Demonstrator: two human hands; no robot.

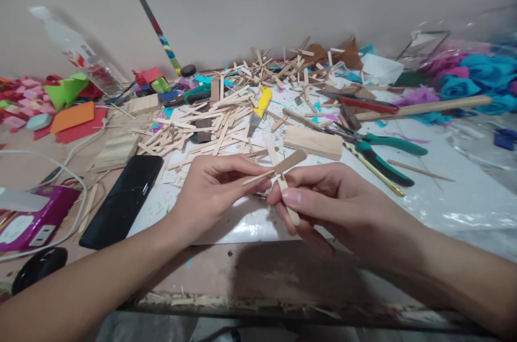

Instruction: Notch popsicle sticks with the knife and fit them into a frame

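Note:
Two pale popsicle sticks cross each other between my hands, above the front of the white sheet. My left hand (220, 183) pinches the end of one popsicle stick (294, 160), whose rounded far end points up and to the right. With thumb and fingers my right hand (323, 194) grips the lower part of the other popsicle stick (290, 210), which slants down toward me. Both hands are closed and almost touch at the crossing. Whether the sticks are joined there, I cannot tell.
Behind my hands lies a heap of cut sticks (226, 121) with a yellow cutter (262, 102). Green-handled pliers (385, 161) and a wooden block (313, 141) are to the right. A phone (123, 199), a purple power strip (56, 218) and a bottle (76, 48) stand left.

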